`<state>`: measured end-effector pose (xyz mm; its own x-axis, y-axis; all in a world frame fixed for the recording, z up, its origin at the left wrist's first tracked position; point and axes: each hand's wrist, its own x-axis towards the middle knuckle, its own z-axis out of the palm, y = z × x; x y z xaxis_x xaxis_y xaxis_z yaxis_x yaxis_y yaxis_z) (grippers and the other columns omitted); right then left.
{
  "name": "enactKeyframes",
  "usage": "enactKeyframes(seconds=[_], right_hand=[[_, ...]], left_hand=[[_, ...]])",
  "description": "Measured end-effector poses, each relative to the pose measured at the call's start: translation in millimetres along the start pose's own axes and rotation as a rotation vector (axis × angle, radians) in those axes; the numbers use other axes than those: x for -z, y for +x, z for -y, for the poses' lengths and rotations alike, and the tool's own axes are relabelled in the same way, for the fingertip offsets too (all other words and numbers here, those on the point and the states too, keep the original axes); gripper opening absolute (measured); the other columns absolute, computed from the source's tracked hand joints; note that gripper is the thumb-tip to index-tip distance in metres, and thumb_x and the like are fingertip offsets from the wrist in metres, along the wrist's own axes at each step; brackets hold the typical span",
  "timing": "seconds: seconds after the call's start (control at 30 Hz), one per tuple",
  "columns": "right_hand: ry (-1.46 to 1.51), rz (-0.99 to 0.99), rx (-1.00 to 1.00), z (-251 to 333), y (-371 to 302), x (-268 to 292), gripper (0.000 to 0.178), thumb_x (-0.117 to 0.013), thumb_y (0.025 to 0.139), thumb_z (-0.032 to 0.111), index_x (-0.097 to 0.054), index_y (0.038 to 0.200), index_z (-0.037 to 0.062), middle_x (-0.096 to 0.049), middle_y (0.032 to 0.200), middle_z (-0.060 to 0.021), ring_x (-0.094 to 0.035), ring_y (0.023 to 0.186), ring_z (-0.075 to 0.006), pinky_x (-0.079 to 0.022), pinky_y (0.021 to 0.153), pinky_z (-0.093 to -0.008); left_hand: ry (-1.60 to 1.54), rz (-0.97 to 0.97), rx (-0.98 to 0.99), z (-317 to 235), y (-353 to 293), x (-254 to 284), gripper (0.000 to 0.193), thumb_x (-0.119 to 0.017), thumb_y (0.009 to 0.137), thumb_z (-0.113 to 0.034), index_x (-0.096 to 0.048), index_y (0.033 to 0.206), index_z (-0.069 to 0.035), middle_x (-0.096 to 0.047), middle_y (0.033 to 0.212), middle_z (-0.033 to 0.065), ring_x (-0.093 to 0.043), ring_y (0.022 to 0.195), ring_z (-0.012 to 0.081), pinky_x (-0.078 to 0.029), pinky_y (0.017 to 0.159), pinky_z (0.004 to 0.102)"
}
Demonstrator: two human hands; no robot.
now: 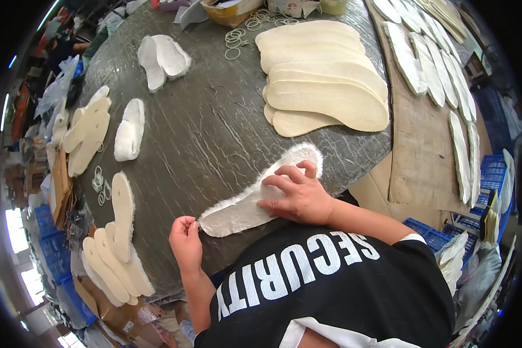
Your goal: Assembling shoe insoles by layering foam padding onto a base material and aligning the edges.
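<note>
A white fleecy insole [235, 214] lies slantwise on the dark table in front of me, with fuzzy fibres along its rim. At its near-left end, my left hand [185, 236] pinches the edge between thumb and fingers. My right hand [305, 199] rests over the wider end, fingers bent and spread apart, fingertips against the insole's face. The palm and fingers cover part of that end.
Beyond my right hand is a stack of cream insoles [325, 101]. More fleecy insoles lie at left [122, 217] and far left [162, 58]. Rubber bands [236, 39] sit near a container [229, 13]. A brown board [420, 151] at right bears white insoles.
</note>
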<state>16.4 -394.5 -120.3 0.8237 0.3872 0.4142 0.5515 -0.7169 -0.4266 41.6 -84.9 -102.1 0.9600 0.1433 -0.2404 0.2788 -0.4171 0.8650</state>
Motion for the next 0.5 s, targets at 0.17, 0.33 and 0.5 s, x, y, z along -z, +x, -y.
enactKeyframes(seconds=[0.17,0.33,0.5], right_hand=[[0.215,0.083,-0.087,-2,1,8,0.059,-0.079,0.066,0.041,-0.062,0.119,0.0209,-0.055,0.124,-0.0025,-0.049,0.113,-0.0267,-0.025,0.096,-0.0497],[0.231,-0.104,-0.144,-21,-4,16,0.048,-0.076,0.072,0.027,-0.06,0.114,0.0111,-0.06,0.115,-0.0063,-0.05,0.112,-0.0293,-0.026,0.098,-0.0494],[0.071,-0.571,-0.481,-51,-25,41,0.021,-0.065,0.079,0.006,-0.063,0.1,0.0087,-0.064,0.098,-0.0079,-0.056,0.099,-0.0297,-0.036,0.091,-0.0405]], left_hand=[[0.055,0.053,0.031,0,-4,6,0.01,-0.058,0.088,0.006,-0.061,0.096,0.002,-0.059,0.081,-0.0011,-0.053,0.074,0.0059,-0.043,0.067,0.0203],[0.088,0.07,0.137,-1,-10,12,0.011,-0.056,0.088,0.006,-0.064,0.095,0.003,-0.062,0.082,0.0004,-0.054,0.074,0.0066,-0.044,0.069,0.0215],[0.119,0.047,0.06,-3,-10,20,0.015,-0.051,0.093,0.003,-0.066,0.095,0.005,-0.065,0.08,0.0034,-0.058,0.075,0.0099,-0.048,0.073,0.0246]])
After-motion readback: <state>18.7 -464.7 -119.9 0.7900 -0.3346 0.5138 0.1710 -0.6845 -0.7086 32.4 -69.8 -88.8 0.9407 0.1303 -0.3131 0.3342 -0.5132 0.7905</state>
